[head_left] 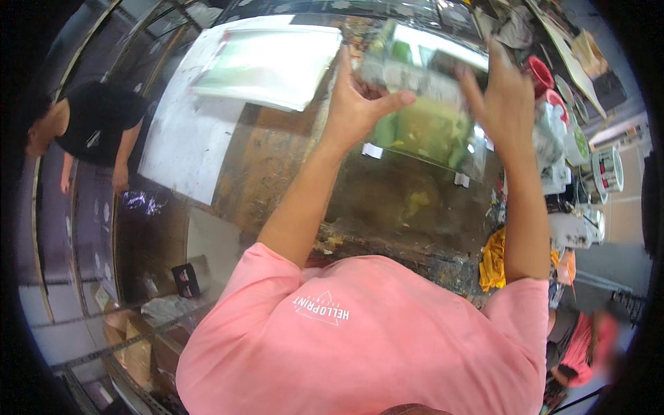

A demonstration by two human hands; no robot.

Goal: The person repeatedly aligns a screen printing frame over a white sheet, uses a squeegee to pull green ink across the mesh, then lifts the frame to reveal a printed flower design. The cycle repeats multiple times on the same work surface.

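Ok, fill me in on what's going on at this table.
A person in a pink T-shirt has both bare hands over a green, see-through panel on a stained dark table. The left hand is at its left side, thumb pointing inward; the right hand, blurred, is at its right. Blur hides whether either grips anything. To the left, a white-framed panel lies on a white sheet. A co-worker in black is off to the left.

Rough patches are seen on the counter [268, 142]. Light is bounced off the glossy green panel [429, 131]. The pink shirt [387, 332] is made of matt cloth, the white tub [611, 170] of smooth plastic.
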